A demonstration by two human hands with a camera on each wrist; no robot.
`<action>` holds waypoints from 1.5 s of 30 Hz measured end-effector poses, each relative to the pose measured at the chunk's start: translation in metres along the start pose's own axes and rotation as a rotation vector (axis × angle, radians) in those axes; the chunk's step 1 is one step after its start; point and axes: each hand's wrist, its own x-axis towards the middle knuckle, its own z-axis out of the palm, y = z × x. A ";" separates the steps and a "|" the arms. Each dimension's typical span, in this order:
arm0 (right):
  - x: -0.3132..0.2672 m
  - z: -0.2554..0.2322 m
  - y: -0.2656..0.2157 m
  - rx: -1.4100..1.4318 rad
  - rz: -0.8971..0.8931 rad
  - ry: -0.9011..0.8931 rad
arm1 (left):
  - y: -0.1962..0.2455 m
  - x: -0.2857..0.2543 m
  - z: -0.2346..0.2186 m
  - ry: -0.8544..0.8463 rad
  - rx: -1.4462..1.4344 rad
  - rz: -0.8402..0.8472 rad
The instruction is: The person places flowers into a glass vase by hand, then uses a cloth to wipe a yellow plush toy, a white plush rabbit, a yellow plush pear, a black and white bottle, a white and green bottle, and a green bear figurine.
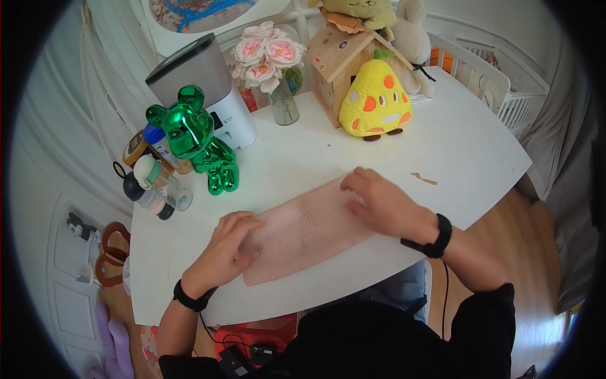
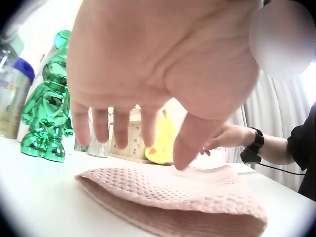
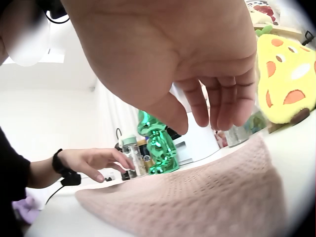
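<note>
A pink waffle-textured cloth, folded into a long strip, lies aslant on the white table. Over its left end hovers my left hand, fingers spread and loosely bent. In the left wrist view the fingertips hang above the cloth's folded edge, with nothing held. My right hand is over the far right end, its fingers lightly bent. From the right wrist, that hand shows thumb and fingers apart above the raised, curving fabric, and nothing sits between them.
At the back left stand a shiny green bear figure, bottles and a grey-white appliance. A glass vase of pink roses, a wooden house and a yellow plush toy line the back.
</note>
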 end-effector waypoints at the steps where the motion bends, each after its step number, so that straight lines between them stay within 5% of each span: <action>1: -0.010 0.004 -0.009 -0.008 -0.079 -0.062 | 0.003 0.002 0.000 -0.184 0.022 0.103; 4: -0.038 0.017 -0.017 -0.155 -0.141 -0.239 | 0.005 -0.001 0.011 -0.269 0.048 0.082; 8: -0.041 0.010 0.007 -0.127 -0.118 -0.187 | 0.033 -0.012 0.011 -0.246 0.154 0.058; 11: -0.036 0.001 0.019 -0.252 -0.064 -0.127 | 0.060 -0.019 0.017 -0.402 -0.143 -0.009; 14: -0.048 0.000 -0.019 0.008 -0.253 -0.153 | 0.069 -0.029 0.030 -0.355 -0.064 0.288; 19: -0.094 0.039 -0.069 0.149 -0.409 -0.317 | 0.078 -0.039 0.041 -0.312 0.140 0.300; 21: -0.102 0.055 -0.069 -0.346 -0.585 -0.178 | 0.080 -0.042 0.042 -0.325 0.197 0.278; 26: -0.100 0.059 -0.069 -0.342 -0.638 -0.156 | 0.072 -0.051 0.043 -0.286 0.049 0.310; 30: -0.099 0.044 -0.075 0.310 -0.405 -0.136 | 0.075 -0.052 0.025 -0.230 -0.110 0.403; 31: -0.098 0.037 -0.078 0.605 -0.275 -0.115 | 0.076 -0.052 0.021 -0.163 -0.357 0.337; 33: -0.094 0.026 -0.075 0.684 -0.188 -0.153 | 0.077 -0.051 0.020 -0.089 -0.611 0.259; 35: -0.089 0.018 -0.076 0.830 0.181 -0.079 | 0.079 -0.044 0.022 -0.084 -1.072 -0.173; 36: -0.086 0.022 -0.068 0.937 0.273 -0.071 | 0.072 -0.036 0.028 -0.071 -1.067 -0.163; 39: -0.073 0.025 -0.053 1.163 0.311 -0.034 | 0.053 -0.017 0.046 -0.039 -1.273 -0.350; 40: -0.070 0.018 -0.049 0.915 0.148 -0.080 | 0.052 -0.009 0.049 -0.033 -1.322 -0.385; 43: -0.066 0.018 -0.045 0.792 0.076 -0.175 | 0.054 0.012 0.051 0.056 -1.414 -0.393; 45: -0.065 0.023 -0.034 0.840 0.171 -0.236 | 0.044 0.024 0.051 0.047 -1.450 -0.397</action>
